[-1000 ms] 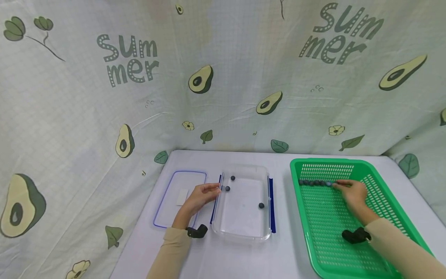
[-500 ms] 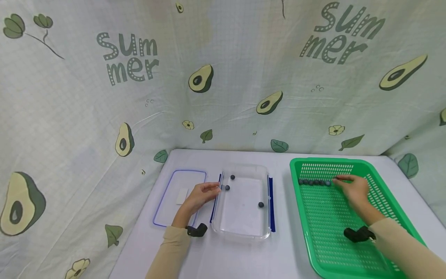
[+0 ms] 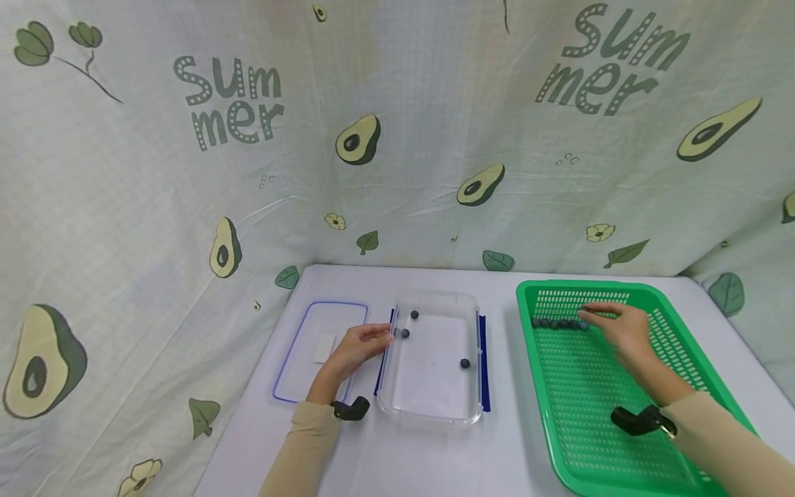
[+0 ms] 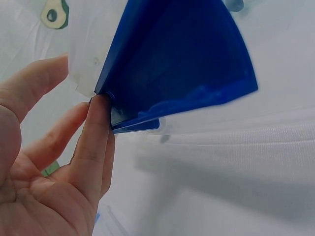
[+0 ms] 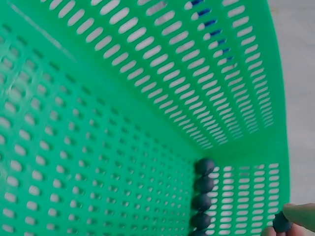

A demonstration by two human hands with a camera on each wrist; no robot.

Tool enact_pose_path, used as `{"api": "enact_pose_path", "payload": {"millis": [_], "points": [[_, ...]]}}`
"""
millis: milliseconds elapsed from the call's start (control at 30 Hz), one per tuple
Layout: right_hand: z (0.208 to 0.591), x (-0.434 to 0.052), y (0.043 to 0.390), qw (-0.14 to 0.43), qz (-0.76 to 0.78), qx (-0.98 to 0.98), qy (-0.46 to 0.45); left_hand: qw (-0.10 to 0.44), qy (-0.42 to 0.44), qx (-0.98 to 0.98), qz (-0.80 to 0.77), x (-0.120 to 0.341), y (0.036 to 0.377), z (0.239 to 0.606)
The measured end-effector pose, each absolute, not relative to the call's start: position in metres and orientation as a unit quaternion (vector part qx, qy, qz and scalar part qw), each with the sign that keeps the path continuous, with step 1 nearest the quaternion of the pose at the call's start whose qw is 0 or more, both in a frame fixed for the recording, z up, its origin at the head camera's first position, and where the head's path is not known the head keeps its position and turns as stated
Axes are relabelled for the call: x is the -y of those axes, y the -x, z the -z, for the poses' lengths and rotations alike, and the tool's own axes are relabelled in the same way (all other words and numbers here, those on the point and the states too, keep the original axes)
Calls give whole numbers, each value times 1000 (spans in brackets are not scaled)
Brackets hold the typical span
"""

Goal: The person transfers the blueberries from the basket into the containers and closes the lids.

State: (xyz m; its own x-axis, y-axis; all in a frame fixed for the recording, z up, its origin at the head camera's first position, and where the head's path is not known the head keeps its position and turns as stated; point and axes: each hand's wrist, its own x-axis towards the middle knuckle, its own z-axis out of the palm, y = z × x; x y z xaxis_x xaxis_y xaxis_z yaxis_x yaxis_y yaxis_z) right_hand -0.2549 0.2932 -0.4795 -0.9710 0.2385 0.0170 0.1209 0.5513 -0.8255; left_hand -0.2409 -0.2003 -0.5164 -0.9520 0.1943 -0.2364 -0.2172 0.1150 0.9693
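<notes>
My right hand [image 3: 624, 331] pinches a dark blueberry [image 5: 282, 222] between thumb and fingertips, raised above the floor of the green basket [image 3: 549, 442]. Below it, several blueberries [image 3: 563, 324] form a straight row along the basket's far end. At the left, my left hand [image 3: 360, 352] touches the side of a clear plastic container [image 3: 435, 414]. Its fingers lie against a blue locking flap [image 4: 187, 59] that hangs from the container, with the thumb apart from them. Inside the container are three loose blueberries, one near the right wall [image 3: 465, 364].
A clear lid with a blue rim [image 3: 292, 352] lies left of the container, partly behind the left wrist. Another blue flap [image 3: 484, 366] sticks out on the container's right. Behind the white table [image 3: 404, 469] hangs an avocado-print cloth [image 3: 410, 138].
My right hand has risen from the row's right end and shifted left, carrying a blueberry. The left hand and the container have stayed in place.
</notes>
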Motion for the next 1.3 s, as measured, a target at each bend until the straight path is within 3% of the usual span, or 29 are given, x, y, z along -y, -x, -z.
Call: {"api": "enact_pose_path", "payload": {"millis": [600,1300], "points": [[440,-246,242,9,-529,848,22,144,2,-728,-671,200,240,514],[422,-193,243,-55,-578,814,-20,141,18,-730,-669,197,238,515]]}}
